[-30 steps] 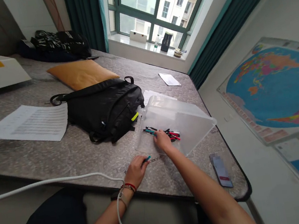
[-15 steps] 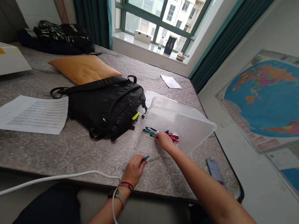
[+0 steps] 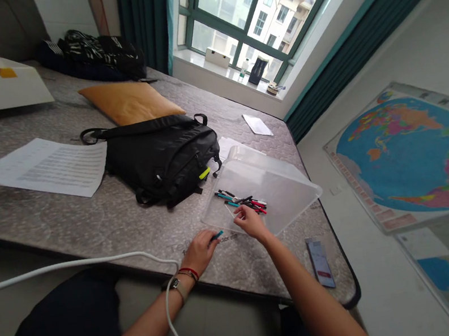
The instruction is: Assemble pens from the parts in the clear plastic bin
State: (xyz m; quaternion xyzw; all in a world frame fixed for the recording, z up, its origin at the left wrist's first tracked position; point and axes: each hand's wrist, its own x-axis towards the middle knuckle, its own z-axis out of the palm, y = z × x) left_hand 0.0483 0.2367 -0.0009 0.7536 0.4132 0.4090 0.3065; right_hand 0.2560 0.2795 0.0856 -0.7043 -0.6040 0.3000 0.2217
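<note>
On the mattress near its front edge, my left hand (image 3: 201, 251) is closed round a pen (image 3: 218, 234) whose teal end sticks out past the fingers. Its other end is hidden in the hand. My right hand (image 3: 249, 222) pinches a thin white stick-like piece (image 3: 229, 211), too small to name surely, over the near part of a clear plastic box (image 3: 284, 181). Just beyond those fingertips lies a loose heap of pens (image 3: 242, 201) in teal, black, red and white. The box appears to lie on its side.
A black backpack (image 3: 157, 156) lies left of the box, with a brown padded envelope (image 3: 133, 101) behind it. Printed paper (image 3: 50, 168) is farther left. A phone (image 3: 320, 264) rests near the right edge. A white cable (image 3: 94, 261) crosses my left wrist.
My right hand has drawn back slightly from the pen heap toward me, with the thin white piece between its fingers. My left hand stays nearly in place, still holding its pen.
</note>
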